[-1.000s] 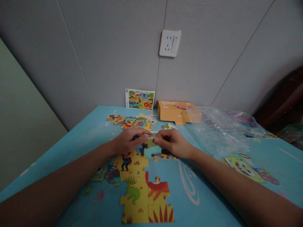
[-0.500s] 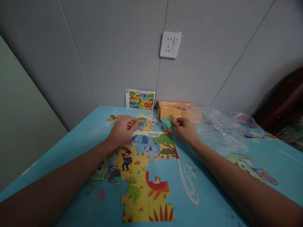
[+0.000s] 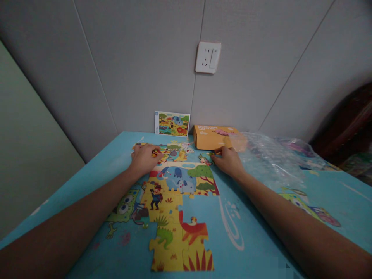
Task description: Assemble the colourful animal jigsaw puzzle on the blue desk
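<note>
From where I stand, the two hands are well apart at the far end of the surface, with the joined puzzle lying flat between the forearms and running toward the near edge. The left hand has its thumb and fingers drawn together at the left of the loose pieces; the right hand curls low just in front of the orange box, fingertips at a small greenish piece. I can't tell whether either one is gripping a piece or only touching it. My worry is the left wrist: it is close to the puzzle's far left corner, so a careless drag could pull the seams apart there. The loose pieces look crowded and partly overlapping, so picking at one might push its neighbours into the finished far edge. The picture card leans against the wall behind them, and a bump could knock it down. To the right, the box blocks the way straight beyond the right hand, and crumpled clear plastic sprawls beside it, where a sleeve or a piece might snag. The cartoon figures printed on the surface could also camouflage a stray piece.
</note>
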The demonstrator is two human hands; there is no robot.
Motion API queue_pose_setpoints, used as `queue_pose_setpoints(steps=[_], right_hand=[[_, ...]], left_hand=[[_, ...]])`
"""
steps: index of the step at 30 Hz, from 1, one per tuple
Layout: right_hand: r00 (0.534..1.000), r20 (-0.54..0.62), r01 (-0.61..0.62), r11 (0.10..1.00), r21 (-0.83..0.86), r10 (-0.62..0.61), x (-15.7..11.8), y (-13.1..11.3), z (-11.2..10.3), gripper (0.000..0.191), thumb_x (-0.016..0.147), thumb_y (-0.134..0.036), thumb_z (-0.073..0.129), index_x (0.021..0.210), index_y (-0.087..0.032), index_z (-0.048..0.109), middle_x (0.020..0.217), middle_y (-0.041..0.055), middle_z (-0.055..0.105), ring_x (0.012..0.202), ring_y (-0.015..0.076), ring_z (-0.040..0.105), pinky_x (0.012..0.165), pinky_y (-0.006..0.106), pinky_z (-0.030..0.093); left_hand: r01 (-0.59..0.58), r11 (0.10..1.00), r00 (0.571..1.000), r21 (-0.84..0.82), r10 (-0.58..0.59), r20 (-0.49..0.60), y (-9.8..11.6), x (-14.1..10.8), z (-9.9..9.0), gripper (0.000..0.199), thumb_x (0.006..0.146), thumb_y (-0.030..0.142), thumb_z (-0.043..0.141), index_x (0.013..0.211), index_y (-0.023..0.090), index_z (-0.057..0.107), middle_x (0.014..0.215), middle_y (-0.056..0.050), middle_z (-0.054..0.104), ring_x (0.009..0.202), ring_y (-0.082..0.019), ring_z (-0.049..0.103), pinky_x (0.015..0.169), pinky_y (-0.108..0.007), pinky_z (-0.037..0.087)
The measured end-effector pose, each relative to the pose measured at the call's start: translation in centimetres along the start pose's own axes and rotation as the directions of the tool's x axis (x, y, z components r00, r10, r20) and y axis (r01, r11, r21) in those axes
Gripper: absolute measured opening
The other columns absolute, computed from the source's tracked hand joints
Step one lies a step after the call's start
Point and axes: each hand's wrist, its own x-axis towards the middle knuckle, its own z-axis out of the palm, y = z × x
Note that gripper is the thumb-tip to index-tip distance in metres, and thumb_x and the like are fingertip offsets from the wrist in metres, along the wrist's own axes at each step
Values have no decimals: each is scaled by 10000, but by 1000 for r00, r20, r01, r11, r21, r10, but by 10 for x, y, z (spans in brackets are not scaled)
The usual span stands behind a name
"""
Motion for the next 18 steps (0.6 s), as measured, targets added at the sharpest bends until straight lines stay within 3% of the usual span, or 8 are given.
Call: queue_pose_setpoints(steps=[5, 9, 14, 18], right_hand=[[999, 3, 38, 999, 9, -38, -1, -1, 0, 309, 805, -320, 580, 1041, -134, 652, 1019, 169, 604, 991, 274, 583, 846, 334, 429], [998, 20, 63, 998, 12, -63, -2, -4, -2, 309, 803, -318, 579, 1033, -129, 661, 1004, 170, 612, 981, 276, 584, 844, 332, 426], [996, 24, 82, 997, 0, -82, -3, -8, -3, 302, 797, -314, 578, 1023, -135, 671, 995, 169, 614, 924, 265, 592, 817, 324, 429], [996, 19, 90, 996, 5, -90, -4, -8, -2, 279, 800, -313, 571, 995, -148, 681, 976, 152, 627, 934, 253, 589, 808, 311, 422]], left_hand=[[-22, 1000, 1000, -18, 22, -16, -3, 3, -1, 262, 760, 411, 561, 897, 252, 719, 1002, -44, 698, 1017, -282, 557, 967, -449, 339], [-52, 999, 999, -5, 52, 1, -1, 5, -1, 268, 748, 420, 580, 880, 217, 694, 1072, -60, 674, 1049, -283, 542, 1003, -456, 314], [82, 997, 995, -5, -81, 66, 3, 5, -3, 337, 737, 477, 599, 997, 268, 648, 1070, -76, 651, 1161, -342, 439, 925, -477, 379], [43, 999, 998, -24, -41, 54, 6, 3, -4, 287, 744, 439, 613, 970, 268, 661, 1051, -55, 662, 1121, -327, 456, 941, -472, 365]])
